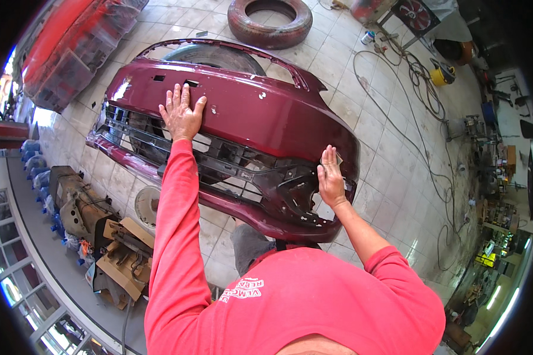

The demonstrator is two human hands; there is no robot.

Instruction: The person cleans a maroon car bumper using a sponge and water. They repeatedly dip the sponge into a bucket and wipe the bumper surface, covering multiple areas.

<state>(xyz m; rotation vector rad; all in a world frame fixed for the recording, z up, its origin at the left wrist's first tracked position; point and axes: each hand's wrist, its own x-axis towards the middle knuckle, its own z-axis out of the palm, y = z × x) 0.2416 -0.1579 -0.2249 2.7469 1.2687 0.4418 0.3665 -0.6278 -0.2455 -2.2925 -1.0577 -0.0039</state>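
Note:
A dark red car bumper cover lies across the middle, resting on tires. Its glossy skin has several small pale spots. A black grille runs along its near side. My left hand lies flat on the skin with fingers spread, beside a small rectangular slot; nothing shows in it. At the right end, my right hand presses on the bumper by the black corner opening, its fingers straight and together. Pale edges of a small flat piece, perhaps sandpaper, show beside those fingers; the rest is hidden under them.
A loose tire lies beyond the bumper on the tiled floor. A hose snakes along the right side. Cardboard and parts are piled at the left, near a round fan. A plastic-wrapped red panel stands at far left.

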